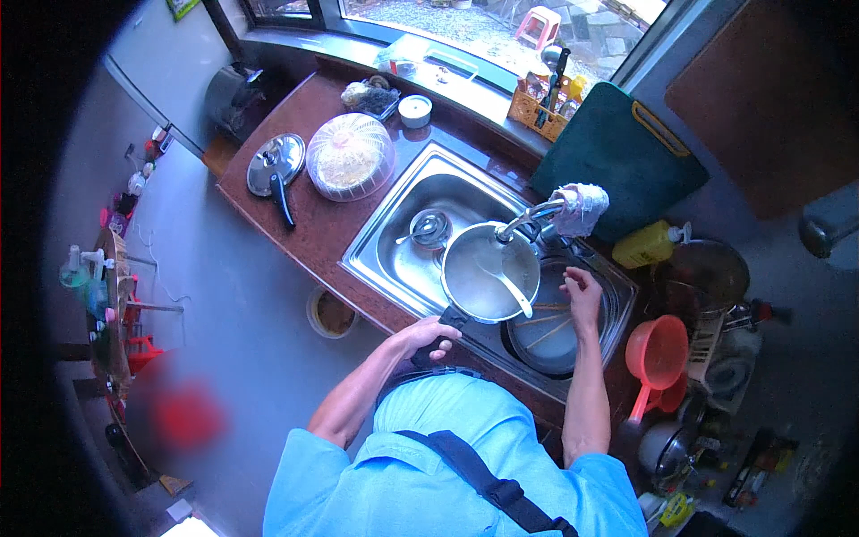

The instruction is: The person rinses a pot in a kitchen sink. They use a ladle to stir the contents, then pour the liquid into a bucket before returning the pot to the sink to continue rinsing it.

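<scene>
My left hand [433, 335] grips the black handle of a steel pot [463, 268], which is held beneath the faucet [530, 218] over the sink. In the pot rest a white spoon [507, 285], its handle crossing the rim, and cloudy liquid. My right hand [582, 288] is raised to the right of the pot, fingers loosely bent, with nothing visible in it. Below it, a dark pan [553, 346] with chopsticks [547, 333] sits in the right basin. A small bowl [436, 221] with a metal spoon [417, 233] lies in the left basin [396, 258].
A pressure cooker lid [275, 164] and a pink mesh-covered dish [350, 158] stand on the left counter. Behind the faucet leans a green cutting board [611, 161]. To the right are a yellow bottle [647, 243] and a red dipper [658, 352]. A bucket [332, 312] stands on the floor.
</scene>
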### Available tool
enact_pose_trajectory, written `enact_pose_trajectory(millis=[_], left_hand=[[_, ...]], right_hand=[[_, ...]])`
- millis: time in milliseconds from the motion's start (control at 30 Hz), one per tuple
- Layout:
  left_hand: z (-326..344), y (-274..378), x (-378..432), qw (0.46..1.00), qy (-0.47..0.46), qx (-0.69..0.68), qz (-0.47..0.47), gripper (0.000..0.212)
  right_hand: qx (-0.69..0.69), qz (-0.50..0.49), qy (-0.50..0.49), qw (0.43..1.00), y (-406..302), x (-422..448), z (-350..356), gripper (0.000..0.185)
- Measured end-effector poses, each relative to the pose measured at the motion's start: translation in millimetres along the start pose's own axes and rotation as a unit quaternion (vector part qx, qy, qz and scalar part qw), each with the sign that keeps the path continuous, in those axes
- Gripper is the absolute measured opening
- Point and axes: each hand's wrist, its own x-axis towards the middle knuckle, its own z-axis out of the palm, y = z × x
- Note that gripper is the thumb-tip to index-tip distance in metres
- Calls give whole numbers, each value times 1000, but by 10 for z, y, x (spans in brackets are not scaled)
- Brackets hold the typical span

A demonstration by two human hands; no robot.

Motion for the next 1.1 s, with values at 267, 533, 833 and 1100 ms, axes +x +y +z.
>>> enact_pose_trajectory(millis=[267,533,833,1100], left_hand=[[72,76,-61,1000,15,17,-6,9],[104,99,-81,1000,12,4,-7,12],[78,86,-40,1000,0,-22,-15,24],[71,65,-45,999,11,-29,-12,23]], right_hand=[[23,54,42,997,528,-263,-257,24],[49,68,43,996,570,-447,-102,23],[59,69,34,995,535,-420,-89,22],[47,82,37,995,459,-399,-138,23]])
